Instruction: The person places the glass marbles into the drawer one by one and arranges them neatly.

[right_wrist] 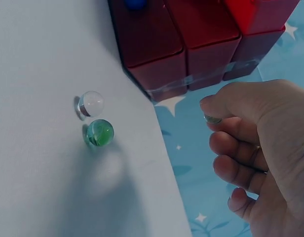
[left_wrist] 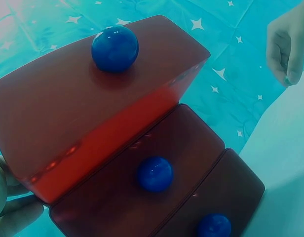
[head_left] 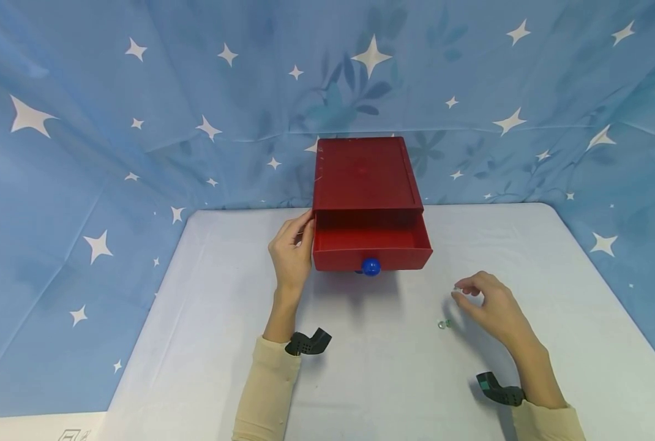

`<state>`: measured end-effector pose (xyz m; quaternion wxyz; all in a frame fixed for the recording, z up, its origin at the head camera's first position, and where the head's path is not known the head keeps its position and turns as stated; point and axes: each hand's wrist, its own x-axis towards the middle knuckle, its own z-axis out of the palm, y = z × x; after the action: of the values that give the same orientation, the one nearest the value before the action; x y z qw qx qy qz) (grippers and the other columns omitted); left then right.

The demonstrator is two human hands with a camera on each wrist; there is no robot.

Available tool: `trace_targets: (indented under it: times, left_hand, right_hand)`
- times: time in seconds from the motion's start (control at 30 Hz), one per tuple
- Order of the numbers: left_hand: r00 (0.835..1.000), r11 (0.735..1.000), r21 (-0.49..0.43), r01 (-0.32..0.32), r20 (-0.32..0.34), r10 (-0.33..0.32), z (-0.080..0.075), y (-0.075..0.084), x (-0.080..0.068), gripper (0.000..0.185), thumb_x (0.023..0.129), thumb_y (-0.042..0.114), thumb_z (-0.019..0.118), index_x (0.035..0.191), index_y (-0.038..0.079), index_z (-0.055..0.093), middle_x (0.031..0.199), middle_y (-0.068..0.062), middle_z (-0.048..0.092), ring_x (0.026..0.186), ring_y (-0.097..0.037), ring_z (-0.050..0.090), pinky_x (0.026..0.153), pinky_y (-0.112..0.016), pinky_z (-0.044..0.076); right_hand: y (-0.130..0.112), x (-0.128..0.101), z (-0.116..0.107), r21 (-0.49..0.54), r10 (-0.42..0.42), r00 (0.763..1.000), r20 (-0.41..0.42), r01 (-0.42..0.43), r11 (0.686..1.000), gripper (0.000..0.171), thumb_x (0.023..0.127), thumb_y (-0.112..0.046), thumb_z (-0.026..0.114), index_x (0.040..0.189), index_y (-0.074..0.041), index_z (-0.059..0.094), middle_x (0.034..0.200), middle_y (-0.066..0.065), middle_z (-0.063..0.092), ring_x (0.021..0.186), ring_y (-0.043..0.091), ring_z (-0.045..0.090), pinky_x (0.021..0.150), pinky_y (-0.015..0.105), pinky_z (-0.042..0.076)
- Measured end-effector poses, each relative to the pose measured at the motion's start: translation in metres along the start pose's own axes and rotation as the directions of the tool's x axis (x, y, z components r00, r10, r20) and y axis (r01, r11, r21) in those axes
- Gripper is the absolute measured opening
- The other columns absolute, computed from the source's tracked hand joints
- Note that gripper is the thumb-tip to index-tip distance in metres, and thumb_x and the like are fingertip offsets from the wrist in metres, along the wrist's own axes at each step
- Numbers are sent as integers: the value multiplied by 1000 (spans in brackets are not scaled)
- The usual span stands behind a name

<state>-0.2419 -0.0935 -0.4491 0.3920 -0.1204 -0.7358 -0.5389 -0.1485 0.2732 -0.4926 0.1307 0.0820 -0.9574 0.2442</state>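
A red drawer cabinet (head_left: 363,174) stands at the back middle of the table, its top drawer (head_left: 371,245) pulled out, with a blue knob (head_left: 370,267) on the front. My left hand (head_left: 304,229) rests with its fingers against the cabinet's left side, beside the open drawer. My right hand (head_left: 460,291) hovers right of the drawer and pinches a small glass marble (right_wrist: 212,119) between thumb and forefinger. A clear marble (right_wrist: 91,103) and a green marble (right_wrist: 99,132) lie together on the table below it. The left wrist view shows three drawer fronts with blue knobs (left_wrist: 155,174).
The white table (head_left: 393,380) is bordered by a blue star-patterned cloth (head_left: 112,153) at the back and on both sides. The two loose marbles (head_left: 443,323) lie just left of my right hand. The table's left edge runs diagonally toward me.
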Motion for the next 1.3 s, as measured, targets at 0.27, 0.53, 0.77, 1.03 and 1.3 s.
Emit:
trace_targets:
  times: [0.27,0.53,0.77,1.03,1.3]
  left_hand:
    - [1000,999,-30,-16,-1,16,-1,1,1,23,93,6,70,115,4,75,102,-14,76,83,-24,75,73,-21,60]
    - [1000,999,-43,-6,24,7,-2,0,0,24,97,15,66,118,9,75,105,-10,76,85,-20,74,73,-23,61]
    - [1000,999,-40,-7,19,8,-2,0,0,24,97,14,66,118,8,75,105,-10,76,85,-20,74,73,-21,60]
    - [1000,999,-36,-13,16,14,-3,-1,0,23,97,14,66,118,7,75,104,-11,76,84,-22,75,73,-16,58]
    - [1000,1000,-26,-12,27,13,-4,0,0,24,98,16,65,119,8,75,105,-11,76,85,-21,74,75,-16,58]
  right_hand:
    - [-2,0,-1,5,-42,998,-56,42,999,16,83,-14,79,96,-11,70,88,2,66,84,16,55,68,29,50]
    - [-7,-1,-3,8,-48,996,-78,49,999,14,83,-14,78,95,-11,71,87,1,66,84,11,53,69,32,50]
    - [-12,-1,-7,10,-66,992,-110,67,998,15,82,-13,79,94,-12,70,87,0,67,84,8,53,69,32,51]
    - [-17,0,-11,9,-94,982,-161,97,995,17,79,-12,81,93,-11,70,86,0,67,84,9,54,71,15,45]
    - [-25,2,-16,15,-103,977,-189,107,994,18,79,-12,80,94,-11,71,87,0,68,86,5,52,72,5,40]
